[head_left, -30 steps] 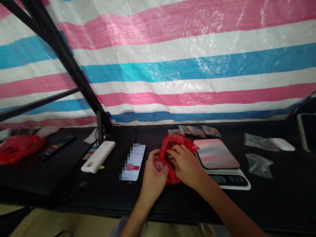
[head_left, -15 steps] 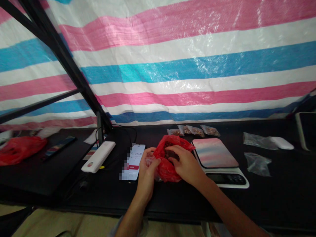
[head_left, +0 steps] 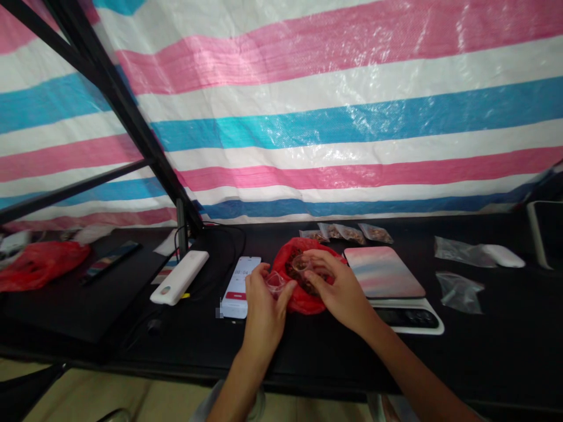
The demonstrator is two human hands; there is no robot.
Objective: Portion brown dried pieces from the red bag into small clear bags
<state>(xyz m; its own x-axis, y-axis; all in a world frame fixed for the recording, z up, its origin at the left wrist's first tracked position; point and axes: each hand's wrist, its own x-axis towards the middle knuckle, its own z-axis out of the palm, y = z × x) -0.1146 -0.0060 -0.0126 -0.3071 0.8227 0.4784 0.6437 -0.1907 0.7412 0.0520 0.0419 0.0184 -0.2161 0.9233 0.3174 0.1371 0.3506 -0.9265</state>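
Observation:
The red plastic bag (head_left: 303, 305) stands open on the black table, with dried brown bits (head_left: 310, 286) inside. Over its mouth my right hand (head_left: 332, 280) pinches a small clear cup (head_left: 301, 263) by its side. Brownish bits show in or through the cup; which of the two I cannot tell. Just left of the red bag, my left hand (head_left: 266, 302) is curled around a small clear plastic bag (head_left: 275, 283), its mouth facing up. Close to my right wrist is a white kitchen scale (head_left: 433, 328) with a pinkish top plate (head_left: 382, 272).
Several filled zip bags (head_left: 349, 233) lie behind the red bag. A phone (head_left: 235, 296) and a white power bank (head_left: 180, 278) are at left. Flat clear bags (head_left: 460, 292) and a white rounded object (head_left: 504, 256) lie at right. A black metal post (head_left: 149, 158) rises at left.
My right hand has come up out of the red bag with the clear cup now visible in it. The red bag's mouth sits wider, and my left hand has moved slightly away from it.

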